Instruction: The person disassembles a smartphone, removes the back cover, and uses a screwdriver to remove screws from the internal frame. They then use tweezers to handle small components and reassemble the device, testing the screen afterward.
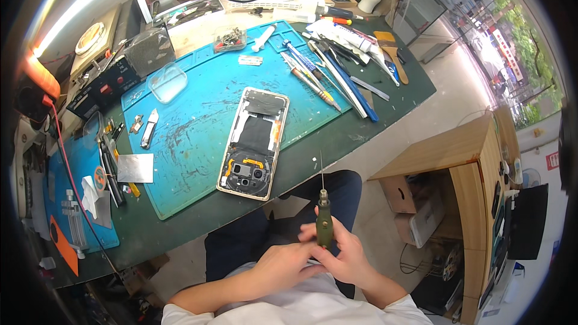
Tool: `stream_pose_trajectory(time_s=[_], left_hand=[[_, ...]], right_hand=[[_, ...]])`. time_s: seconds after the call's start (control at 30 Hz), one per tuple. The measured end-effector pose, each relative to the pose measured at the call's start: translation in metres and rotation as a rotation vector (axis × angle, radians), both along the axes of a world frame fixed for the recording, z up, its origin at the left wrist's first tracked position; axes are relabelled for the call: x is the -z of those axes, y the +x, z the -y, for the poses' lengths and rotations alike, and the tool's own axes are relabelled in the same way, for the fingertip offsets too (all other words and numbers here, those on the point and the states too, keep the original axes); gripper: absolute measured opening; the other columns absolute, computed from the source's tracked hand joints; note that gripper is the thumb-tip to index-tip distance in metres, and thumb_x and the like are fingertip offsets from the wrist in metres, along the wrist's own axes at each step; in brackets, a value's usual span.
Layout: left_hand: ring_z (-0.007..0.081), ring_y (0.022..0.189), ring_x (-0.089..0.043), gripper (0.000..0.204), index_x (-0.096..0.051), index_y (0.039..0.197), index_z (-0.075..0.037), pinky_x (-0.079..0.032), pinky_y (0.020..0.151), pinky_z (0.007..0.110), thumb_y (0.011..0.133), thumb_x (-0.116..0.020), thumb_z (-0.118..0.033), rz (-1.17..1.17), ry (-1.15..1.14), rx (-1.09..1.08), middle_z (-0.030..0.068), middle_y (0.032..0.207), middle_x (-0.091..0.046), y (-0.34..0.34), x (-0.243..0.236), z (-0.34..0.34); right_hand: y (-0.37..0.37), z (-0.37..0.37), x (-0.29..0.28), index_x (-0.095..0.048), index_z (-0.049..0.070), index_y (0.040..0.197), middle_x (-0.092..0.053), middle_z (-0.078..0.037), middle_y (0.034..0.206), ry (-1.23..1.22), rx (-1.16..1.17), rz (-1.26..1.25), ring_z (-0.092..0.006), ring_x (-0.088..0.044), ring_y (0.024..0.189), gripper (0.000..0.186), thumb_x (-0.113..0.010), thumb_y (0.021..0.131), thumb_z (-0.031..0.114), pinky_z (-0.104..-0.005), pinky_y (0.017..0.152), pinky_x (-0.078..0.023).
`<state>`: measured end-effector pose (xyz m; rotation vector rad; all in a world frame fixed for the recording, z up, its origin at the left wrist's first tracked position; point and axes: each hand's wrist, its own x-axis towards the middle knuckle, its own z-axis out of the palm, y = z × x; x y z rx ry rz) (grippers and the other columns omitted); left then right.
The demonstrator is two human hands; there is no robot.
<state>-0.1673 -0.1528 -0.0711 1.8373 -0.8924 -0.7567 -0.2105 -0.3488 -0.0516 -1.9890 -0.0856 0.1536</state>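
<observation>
In my right hand (346,256) is an olive-green rotary tool (324,225) with a metal chuck and a long thin bit, upright in view and pointing away from me. My left hand (286,269) meets the tool's lower end and my right palm; its fingertips are partly hidden and blurred. Both hands are over my lap, off the table's near edge. Beyond them lies a smartphone (253,144) with its back cover off, its camera module nearest me and black film and orange flex strips showing. It rests on a blue work mat (192,108), apart from both hands.
Tweezers and pen-like tools (313,75) crowd the mat's right side, near a wooden-handled brush (392,60). A utility knife (149,128), a clear tray (168,83) and a metal plate (135,168) lie left. A wooden cabinet (433,144) stands right of the table.
</observation>
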Motion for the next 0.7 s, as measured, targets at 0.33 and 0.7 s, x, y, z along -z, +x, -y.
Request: stream_pose_trajectory(time_s=[0.33, 0.7], left_hand=[[0.0263, 0.081, -0.077, 0.024, -0.078, 0.101, -0.004, -0.062, 0.070, 0.036, 0.080, -0.078, 0.006, 0.621, -0.326, -0.460, 0.0097, 0.093, -0.079, 0.031, -0.037, -0.088], [0.0309, 0.109, -0.071, 0.034, -0.076, 0.114, -0.004, -0.054, 0.095, 0.044, 0.081, -0.081, 0.000, 0.943, 0.106, -0.810, 0.0092, 0.114, -0.075, 0.059, -0.044, -0.085]], right_hand=[[0.030, 0.051, -0.065, -0.056, 0.004, 0.152, -0.064, -0.011, 0.094, -0.566, -0.243, 0.156, -0.0293, -0.065, 0.076, 0.070, -0.084, 0.090, 0.019, -0.0378, 0.067, -0.054], [0.059, 0.048, -0.100, -0.068, 0.012, 0.143, -0.064, -0.005, 0.085, -0.796, -0.345, 0.318, -0.0224, -0.064, 0.072, 0.066, -0.087, 0.079, 0.012, -0.0353, 0.061, -0.051]])
